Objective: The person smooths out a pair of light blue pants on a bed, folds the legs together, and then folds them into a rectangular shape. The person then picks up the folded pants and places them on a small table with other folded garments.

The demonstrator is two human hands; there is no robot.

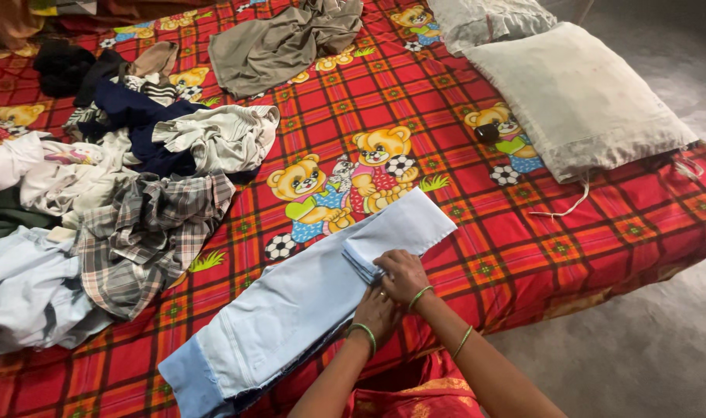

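Over on the left, a messy heap of clothes point(97, 201) is piled on the bed, with a grey plaid shirt point(148, 236) draped at its near edge and a dark navy piece point(140, 124) further back. The bed itself is covered by a red checked sheet point(461, 193) printed with cartoon bears. A khaki garment point(283, 42) is left crumpled near the top.

Moving toward the middle, a pale blue garment point(291, 310) is laid out long on the sheet's near edge, folded partway, with its far end doubled over. The left hand point(376, 313) is pressed flat on that cloth, fingers kept together, just under the other hand. The right hand point(399, 272) is set on the folded edge, fingers curled and pinching the fold of the blue cloth. Green bangles are worn on both wrists.

Further right, a small dark object point(487, 132) is seen beside a grey-white pillow point(577, 101), and a second pillow point(488, 19) is tucked behind it.
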